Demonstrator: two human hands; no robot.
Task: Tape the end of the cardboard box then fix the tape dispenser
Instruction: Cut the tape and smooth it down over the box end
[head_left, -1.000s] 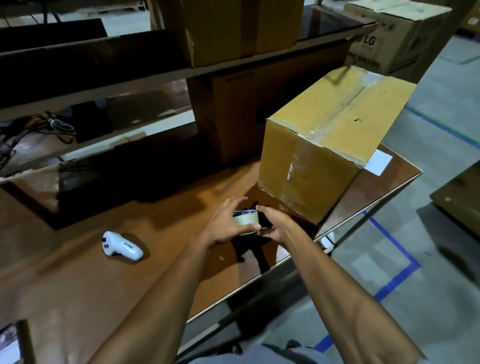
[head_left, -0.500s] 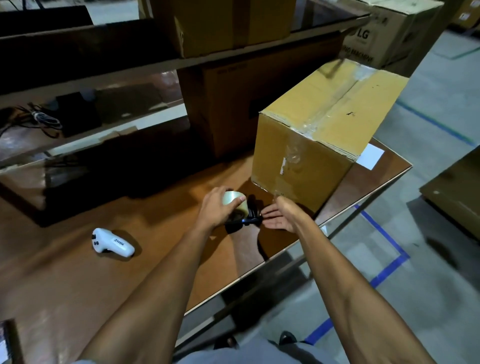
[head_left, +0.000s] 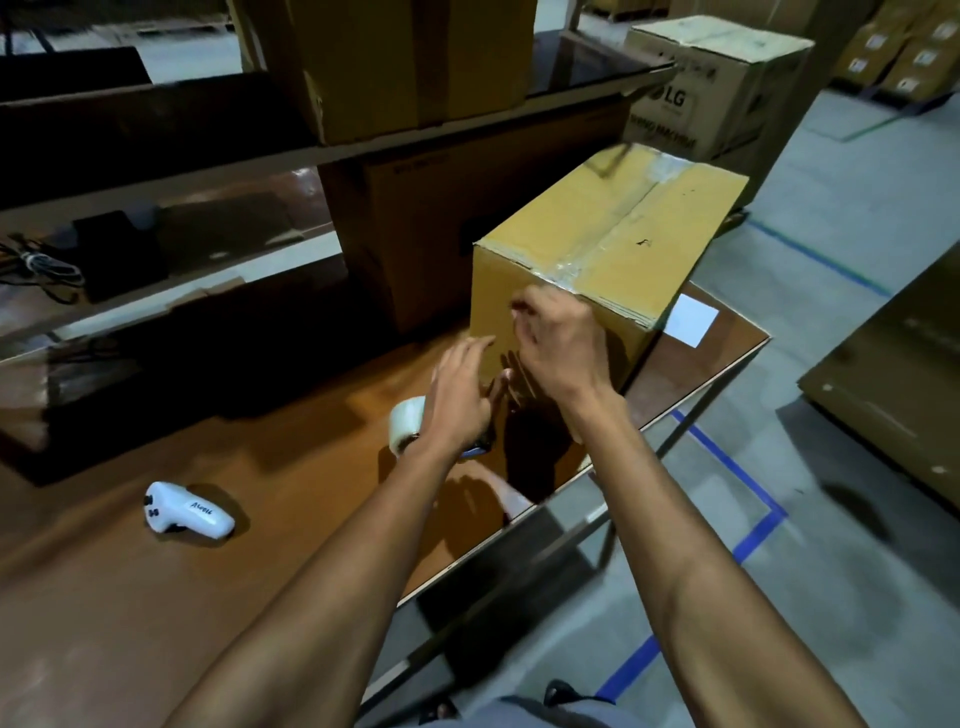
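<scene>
Pressing tape onto the near end face of the cardboard box (head_left: 597, 249) appears to be the step in hand. The right hand (head_left: 558, 345) is raised against that face, just under the top edge, fingers curled as if a tape end is pinched; the tape itself cannot be made out, so the grip is uncertain. The left hand (head_left: 460, 395) is held with fingers straight and relaxed, lower on the same face, nothing gripped. The tape dispenser (head_left: 415, 426) with its pale roll lies on the bench (head_left: 130, 597), just under and left of the left hand's wrist, released. The box stands directly beyond both hands, its top seam already covered with glossy tape.

To do this well, the strip should be laid centred on the seam and carried down the end face. It should then be smoothed flat by the open left hand from the edge downward so no bubbles or creases are trapped. The box should be steadied against sliding. A white controller (head_left: 189, 512) lies well left of the hands, not needed.
</scene>
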